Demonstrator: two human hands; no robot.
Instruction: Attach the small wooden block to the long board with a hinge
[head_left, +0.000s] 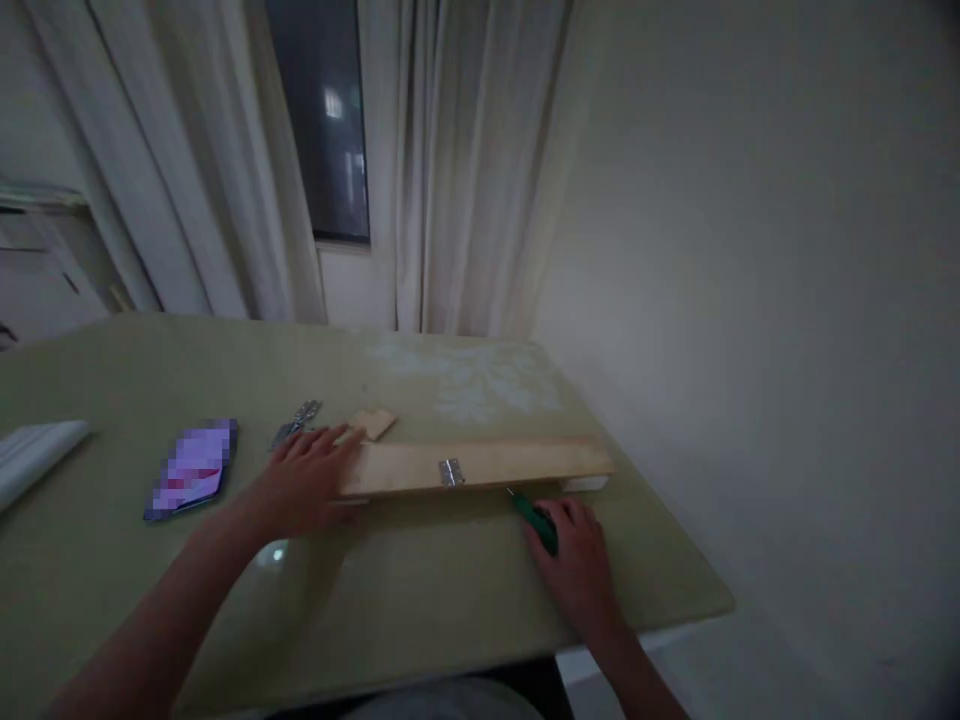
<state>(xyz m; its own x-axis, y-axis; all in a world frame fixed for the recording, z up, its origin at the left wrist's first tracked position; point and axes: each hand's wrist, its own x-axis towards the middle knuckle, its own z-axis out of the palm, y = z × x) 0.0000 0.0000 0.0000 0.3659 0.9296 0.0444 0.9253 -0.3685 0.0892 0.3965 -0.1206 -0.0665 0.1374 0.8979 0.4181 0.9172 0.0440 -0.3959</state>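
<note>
Pale fabric curtains (pixel 487 170) hang behind a glossy yellow-green table (pixel 420 610), on which a long, light wooden board (pixel 525 462) lies crosswise, a silver metal hinge (pixel 451 472) at its front edge. The left hand (pixel 319 478) covers the board's left end; I cannot tell whether it grips. The right hand (pixel 574 555) clasps a green-handled tool (pixel 535 522), tip near the board.
</note>
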